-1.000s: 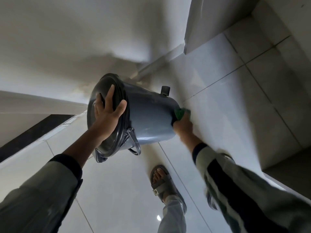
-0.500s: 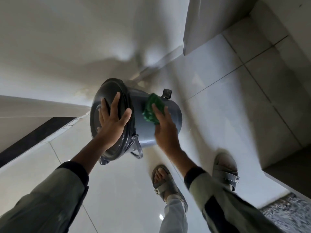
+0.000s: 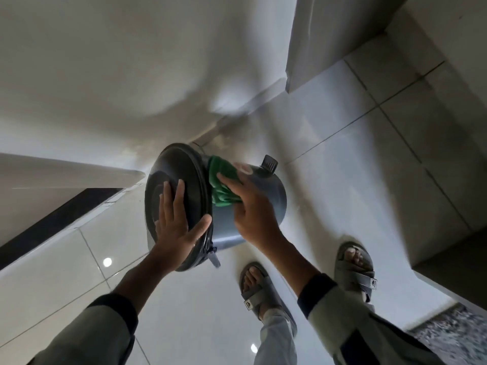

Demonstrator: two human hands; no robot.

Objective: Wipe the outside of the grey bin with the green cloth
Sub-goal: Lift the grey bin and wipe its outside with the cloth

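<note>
The grey bin [image 3: 266, 204] is tipped towards me, standing on the tiled floor, with its dark round lid [image 3: 179, 180] facing up and left. My left hand [image 3: 176, 227] lies flat on the lid, fingers spread, steadying it. My right hand [image 3: 250, 209] presses the green cloth [image 3: 220, 180] against the bin's side wall just behind the lid rim. A small black pedal [image 3: 269, 162] sticks out at the bin's far base. The lower side of the bin is hidden behind my hands.
My two feet in grey sandals [image 3: 259, 291] [image 3: 355, 267] stand on the glossy floor tiles right below the bin. A white wall [image 3: 105, 75] rises behind it, a cabinet corner [image 3: 329, 35] juts at top right, and a speckled mat [image 3: 453, 330] lies at bottom right.
My right hand has carried the green cloth from the bin's base end up along the side to the wall just behind the lid. The bin has tipped further towards me.
</note>
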